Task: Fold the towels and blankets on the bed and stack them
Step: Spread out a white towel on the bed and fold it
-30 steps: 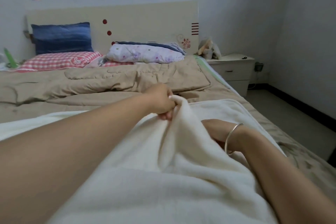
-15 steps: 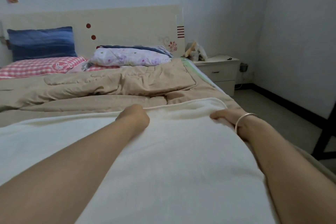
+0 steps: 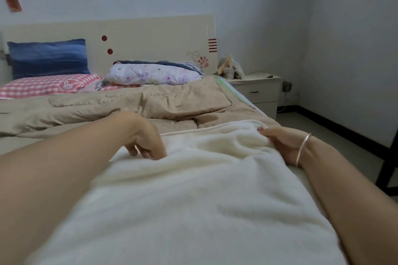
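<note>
Now left hand [image 3: 142, 135] and right hand [image 3: 282, 146] on the white blanket [image 3: 193, 200].

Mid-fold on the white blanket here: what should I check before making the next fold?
1. Grip of right hand on the far right corner of the white blanket: ok.
2. Grip of left hand: cannot tell; its fingertips curl down onto the blanket.
3. Blanket flat between the hands: not ok, it is rumpled there.
4. Near edge lined up: cannot tell, it is out of frame.
5. Visible top free of other items: ok.
</note>
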Available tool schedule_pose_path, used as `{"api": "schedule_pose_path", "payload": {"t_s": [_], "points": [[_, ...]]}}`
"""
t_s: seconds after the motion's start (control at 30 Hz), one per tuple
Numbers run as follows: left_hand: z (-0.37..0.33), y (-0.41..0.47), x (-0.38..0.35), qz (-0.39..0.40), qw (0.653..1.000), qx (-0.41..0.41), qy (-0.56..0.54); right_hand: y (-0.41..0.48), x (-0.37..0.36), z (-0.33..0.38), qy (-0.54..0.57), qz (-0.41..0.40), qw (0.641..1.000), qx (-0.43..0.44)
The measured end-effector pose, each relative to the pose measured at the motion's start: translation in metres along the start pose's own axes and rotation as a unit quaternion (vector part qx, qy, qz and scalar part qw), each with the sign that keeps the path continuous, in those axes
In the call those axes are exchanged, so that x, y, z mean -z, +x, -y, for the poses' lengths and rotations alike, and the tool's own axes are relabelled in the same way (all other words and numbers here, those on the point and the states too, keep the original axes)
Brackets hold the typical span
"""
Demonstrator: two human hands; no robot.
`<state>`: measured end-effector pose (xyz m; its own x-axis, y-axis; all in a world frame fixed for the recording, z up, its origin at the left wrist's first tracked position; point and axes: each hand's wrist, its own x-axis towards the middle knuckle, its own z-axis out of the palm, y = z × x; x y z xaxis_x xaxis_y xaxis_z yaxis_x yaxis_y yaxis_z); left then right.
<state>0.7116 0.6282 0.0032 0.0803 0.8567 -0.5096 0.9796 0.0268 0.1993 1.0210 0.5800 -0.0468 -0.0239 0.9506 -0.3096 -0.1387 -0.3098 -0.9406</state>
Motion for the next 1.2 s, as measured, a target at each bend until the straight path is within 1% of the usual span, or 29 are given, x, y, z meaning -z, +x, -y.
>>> {"api": "schedule_pose_path", "payload": {"t_s": [0.03,0.07,0.1,0.13,0.17,0.2,0.27,0.33,0.37,0.4,0.43,0.47,0.5,0.53,0.57,0.6,0.63,0.67,0.73,0.77,0.8,0.83,0.9,0.93,1.03,1.1,1.17,1.2], "points": [[-0.001,0.003,0.002,-0.072,0.997,0.000,0.025,0.001,0.002,0.000,-0.014,0.022,1.000,-0.002],[-0.001,0.008,0.003,-0.174,0.983,0.002,0.058,0.000,0.002,0.001,-0.037,0.032,0.999,-0.008],[-0.003,0.012,0.002,-0.291,0.953,0.011,0.087,0.000,0.002,0.002,-0.057,0.041,0.997,-0.013],[-0.005,0.016,-0.001,-0.384,0.918,0.025,0.099,0.002,0.002,0.002,-0.097,0.035,0.995,-0.018],[-0.007,0.021,-0.004,-0.442,0.891,0.034,0.093,0.004,0.001,0.004,-0.129,0.037,0.991,-0.027],[-0.009,0.025,-0.008,-0.470,0.879,0.036,0.072,0.004,-0.001,0.005,-0.167,0.043,0.984,-0.039],[-0.012,0.032,-0.019,-0.488,0.872,0.029,0.028,0.002,-0.006,0.009,-0.236,0.062,0.969,-0.038],[-0.013,0.038,-0.036,-0.484,0.875,0.006,-0.007,0.001,-0.007,0.013,-0.316,0.060,0.947,0.007],[-0.013,0.042,-0.046,-0.474,0.880,-0.008,-0.017,0.001,-0.008,0.015,-0.350,0.041,0.935,0.031],[-0.011,0.044,-0.057,-0.458,0.889,-0.019,-0.025,0.003,-0.008,0.017,-0.381,0.001,0.923,0.048],[-0.009,0.047,-0.067,-0.439,0.897,-0.034,-0.040,0.008,-0.006,0.021,-0.414,-0.068,0.906,0.062],[-0.007,0.048,-0.076,-0.420,0.904,-0.050,-0.061,0.014,-0.004,0.024,-0.454,-0.154,0.874,0.074],[-0.007,0.049,-0.081,-0.406,0.907,-0.067,-0.086,0.018,-0.005,0.028,-0.492,-0.234,0.835,0.078],[-0.007,0.050,-0.082,-0.394,0.909,-0.083,-0.111,0.020,-0.009,0.032,-0.527,-0.298,0.792,0.076],[-0.008,0.049,-0.083,-0.381,0.909,-0.099,-0.135,0.022,-0.013,0.036,-0.557,-0.345,0.752,0.076],[-0.007,0.049,-0.084,-0.370,0.909,-0.116,-0.152,0.025,-0.020,0.039,-0.581,-0.374,0.718,0.083],[-0.009,0.048,-0.085,-0.360,0.910,-0.137,-0.157,0.027,-0.025,0.043,-0.600,-0.391,0.692,0.096],[-0.009,0.046,-0.087,-0.349,0.913,-0.154,-0.141,0.030,-0.033,0.046,-0.621,-0.398,0.665,0.115],[-0.012,0.042,-0.094,-0.331,0.924,-0.179,-0.065,0.035,-0.047,0.051,-0.659,-0.404,0.616,0.151],[-0.013,0.041,-0.098,-0.325,0.927,-0.186,-0.026,0.038,-0.053,0.049,-0.668,-0.405,0.603,0.162],[-0.014,0.039,-0.102,-0.324,0.927,-0.188,0.004,0.043,-0.057,0.043,-0.674,-0.399,0.600,0.162],[-0.015,0.038,-0.105,-0.330,0.925,-0.186,0.029,0.048,-0.057,0.035,-0.671,-0.392,0.611,0.151],[-0.016,0.040,-0.107,-0.352,0.917,-0.172,0.077,0.059,-0.053,0.008,-0.644,-0.377,0.657,0.110],[-0.015,0.043,-0.108,-0.363,0.912,-0.163,0.102,0.062,-0.050,-0.006,-0.636,-0.363,0.673,0.102],[-0.014,0.051,-0.110,-0.380,0.901,-0.154,0.144,0.067,-0.043,-0.023,-0.627,-0.325,0.693,0.148],[-0.013,0.056,-0.111,-0.373,0.903,-0.148,0.152,0.061,-0.043,-0.020,-0.604,-0.296,0.719,0.177],[-0.015,0.056,-0.113,-0.375,0.903,-0.143,0.155,0.051,-0.043,-0.015,-0.605,-0.257,0.732,0.179],[-0.015,0.055,-0.114,-0.383,0.899,-0.141,0.158,0.044,-0.046,-0.011,-0.615,-0.241,0.731,0.170]]}}
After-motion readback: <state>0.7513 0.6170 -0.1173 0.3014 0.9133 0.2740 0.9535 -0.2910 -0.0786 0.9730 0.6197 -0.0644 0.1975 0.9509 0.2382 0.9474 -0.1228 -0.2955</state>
